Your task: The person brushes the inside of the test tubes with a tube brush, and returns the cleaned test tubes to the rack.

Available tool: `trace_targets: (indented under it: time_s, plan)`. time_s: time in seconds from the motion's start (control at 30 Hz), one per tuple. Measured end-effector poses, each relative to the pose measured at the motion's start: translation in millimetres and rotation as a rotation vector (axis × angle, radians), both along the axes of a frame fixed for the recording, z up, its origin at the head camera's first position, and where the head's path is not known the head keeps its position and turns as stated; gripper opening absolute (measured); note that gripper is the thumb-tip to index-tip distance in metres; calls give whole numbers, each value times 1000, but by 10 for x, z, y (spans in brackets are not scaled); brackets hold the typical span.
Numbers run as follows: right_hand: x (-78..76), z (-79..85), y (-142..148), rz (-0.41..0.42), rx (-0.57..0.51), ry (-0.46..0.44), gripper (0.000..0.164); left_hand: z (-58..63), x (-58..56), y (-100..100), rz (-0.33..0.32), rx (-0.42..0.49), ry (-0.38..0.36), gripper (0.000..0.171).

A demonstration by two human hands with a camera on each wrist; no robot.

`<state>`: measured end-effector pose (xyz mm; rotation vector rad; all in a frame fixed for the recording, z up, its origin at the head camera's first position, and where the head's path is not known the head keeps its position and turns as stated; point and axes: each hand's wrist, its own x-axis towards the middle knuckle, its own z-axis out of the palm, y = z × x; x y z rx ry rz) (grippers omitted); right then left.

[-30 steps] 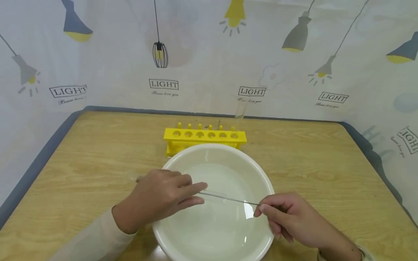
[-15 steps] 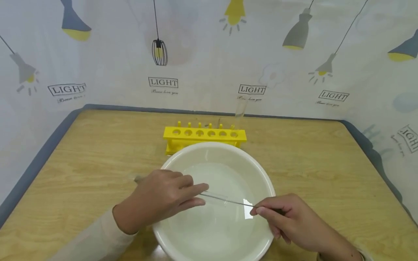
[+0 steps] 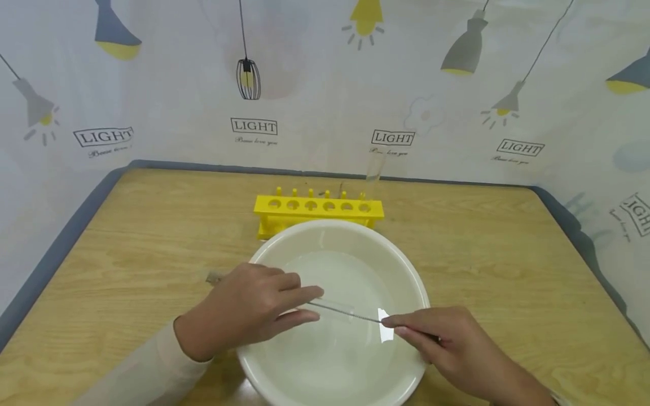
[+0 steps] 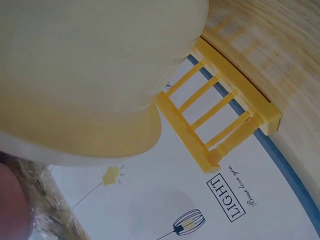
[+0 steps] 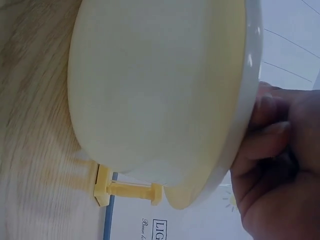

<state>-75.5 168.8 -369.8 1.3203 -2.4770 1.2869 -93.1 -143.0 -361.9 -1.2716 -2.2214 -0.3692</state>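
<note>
My left hand grips a clear test tube slanting over a cream basin that holds water. The tube's mouth faces right. A test tube brush runs into it, its twisted wire showing between the hands. Bristles show at the tube's far end, left of my left hand. In the left wrist view these bristles lie close beside a finger. My right hand pinches the brush's wire between thumb and index finger, above the basin's right rim. In the right wrist view its fingers are curled beside the rim.
Behind the basin stands a yellow test tube rack with a row of holes. Another clear test tube stands upright at the rack's right end. A lamp-patterned sheet rises behind and beside the wooden table.
My right hand has moved left toward the tube's mouth, leaving less wire between the hands. The bristles reach slightly farther left past my left hand, which stays nearly still.
</note>
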Motion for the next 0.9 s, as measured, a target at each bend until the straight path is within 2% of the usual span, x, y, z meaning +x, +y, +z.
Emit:
trace_targets:
  time_s: [0.13, 0.33, 0.57, 0.7, 0.9]
  plan:
    - [-8, 1, -3, 1, 68, 152, 25, 6, 5, -8, -9, 7, -35, 24]
    - [-41, -17, -22, 35, 42, 343, 19, 34, -16, -38, -31, 41, -131, 22]
    - [-68, -1, -66, 42, 20, 449, 20, 53, -19, -75, 1, 18, -194, 19]
    - [-77, 16, -78, 48, 18, 497, 21, 62, -27, -87, -17, 32, -196, 18]
    - [-90, -8, -74, 64, -10, 485, 18, 51, -17, -92, -13, 11, -217, 20]
